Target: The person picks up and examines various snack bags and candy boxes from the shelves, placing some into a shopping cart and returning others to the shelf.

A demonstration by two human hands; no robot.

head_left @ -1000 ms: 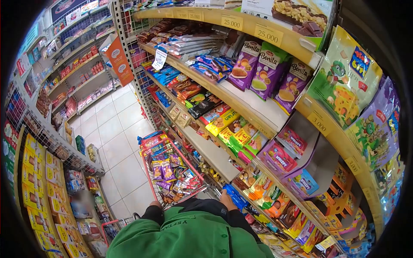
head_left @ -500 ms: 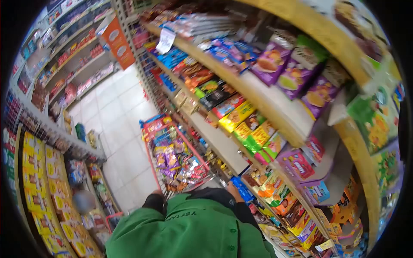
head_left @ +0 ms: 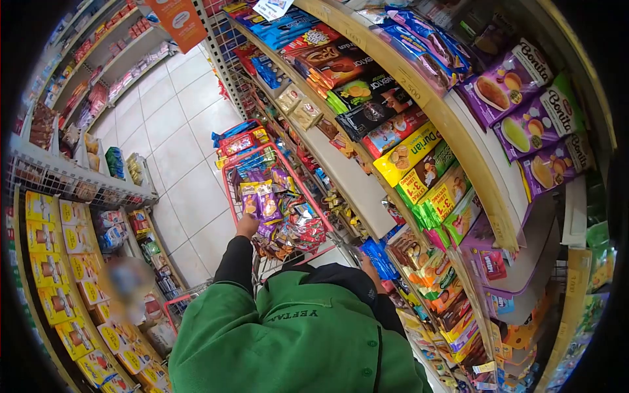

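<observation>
My left hand point(head_left: 247, 226) reaches into a red-rimmed shopping cart point(head_left: 229, 187). Its fingers are closed at the lower edge of a purple Bonita snack packet point(head_left: 251, 198); their tips are partly hidden. A second purple Bonita packet point(head_left: 269, 202) lies right beside that one. Red and brown wrapped packs point(head_left: 298, 229) fill the near part of the cart. On the right, my right hand point(head_left: 371, 268) is beside blue packs point(head_left: 380, 257) at a low shelf. How its fingers are set cannot be made out.
Biscuit packs, including a yellow Durian one point(head_left: 409, 154), line the right shelf. More Bonita packets point(head_left: 537, 124) sit on its upper level. Yellow boxes point(head_left: 52, 268) are stacked at left. White floor tiles point(head_left: 177, 141) run up the aisle, under an orange sign point(head_left: 177, 23).
My left hand has moved forward from the cart's near side to the Bonita packets. My right hand has shifted slightly up and right in view. The view has turned and sharpened.
</observation>
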